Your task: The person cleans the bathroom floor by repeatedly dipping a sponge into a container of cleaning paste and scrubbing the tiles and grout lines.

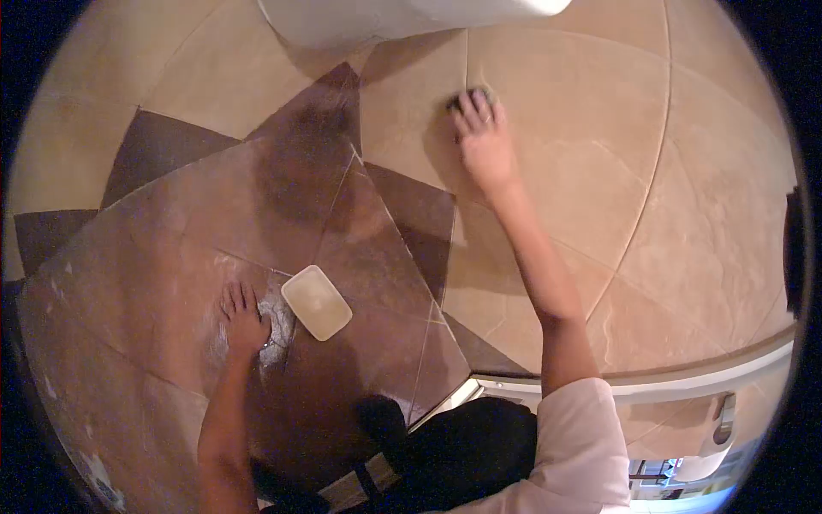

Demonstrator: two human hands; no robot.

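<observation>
Tiled floor, beige stone-look tiles (556, 171) around a brown tiled panel (282, 206) with dark pointed border pieces (175, 154). Near side: dark-clothed leg (471, 445) by the panel's near right corner. Left hand (246, 327) open, palm down, fingers spread on a shiny wet patch (276, 317) in the panel. Just right of it, a shallow off-white rectangular tub (317, 303), corners rounded, long axis slanting, inside the panel's right edge; left hand is the nearer one to it. Farther out, past that edge on beige tile: right hand (486, 141) closed over a small dark object (458, 103), type unclear, directly under the fingertips, long axis seemingly crosswise to the fingers, by a grout line. Farthest, white rounded fixture (411, 17) at the floor's far edge
</observation>
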